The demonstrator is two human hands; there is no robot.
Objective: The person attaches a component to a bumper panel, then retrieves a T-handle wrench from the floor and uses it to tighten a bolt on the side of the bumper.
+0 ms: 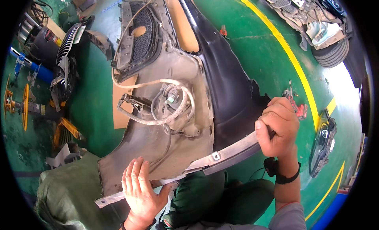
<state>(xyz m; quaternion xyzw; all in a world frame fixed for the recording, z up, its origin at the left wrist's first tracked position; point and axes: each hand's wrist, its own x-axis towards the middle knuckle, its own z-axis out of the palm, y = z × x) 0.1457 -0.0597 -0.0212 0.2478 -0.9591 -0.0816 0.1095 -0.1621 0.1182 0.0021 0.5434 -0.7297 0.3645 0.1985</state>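
Observation:
A car bumper cover (173,68) lies inner side up in front of me, its surface dusty and grey-brown. A beige hose (158,83) loops around a round lamp unit (173,98) fixed to it. Along its near edge runs a long pale strip (233,149) with a small square clip (216,155). My right hand (278,125) is closed around the strip's right end, thumb on top. My left hand (143,190) rests with fingers stretched out on the bumper's near left edge, palm down. To the right is a glossy black panel (227,83).
Red power tools (301,110) and a headlight (323,145) lie on the green floor at right, near a yellow line (292,58). A car's stripped front with a tyre (331,52) stands far right. At left are a grille (68,52) and an orange-handled stand (26,107).

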